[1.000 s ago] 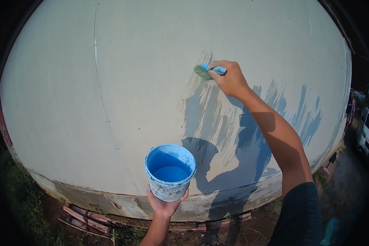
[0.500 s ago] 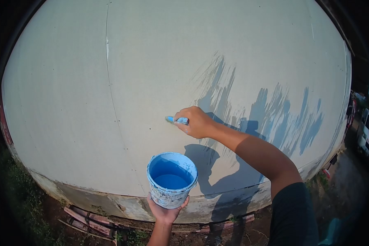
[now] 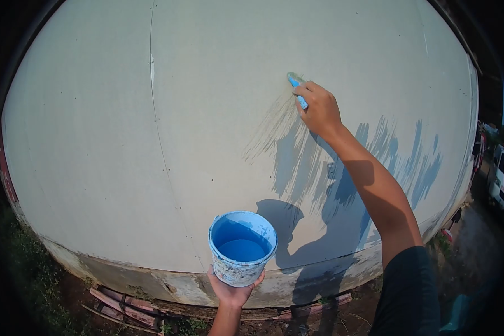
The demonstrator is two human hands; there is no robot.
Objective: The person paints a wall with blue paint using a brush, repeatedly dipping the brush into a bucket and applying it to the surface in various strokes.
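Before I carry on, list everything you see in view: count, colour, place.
Wall: 1, off-white, filling most of the view
Brush: 1, blue handle, greenish bristles, upper middle, in the right hand
Bucket: 1, pale blue with dark stains, lower middle
Paint: one batch, blue, inside the bucket
Streaks: many, grey-blue, on the wall's right half
Shadow: 1, dark, on the wall right of the bucket
Planks: several, reddish, on the ground, lower left
Plants: uncountable, green, lower left
Left hand: 1, bare, supporting the bucket from below
Right hand: 1, bare, gripping the brush
Sleeve: 1, dark, lower right
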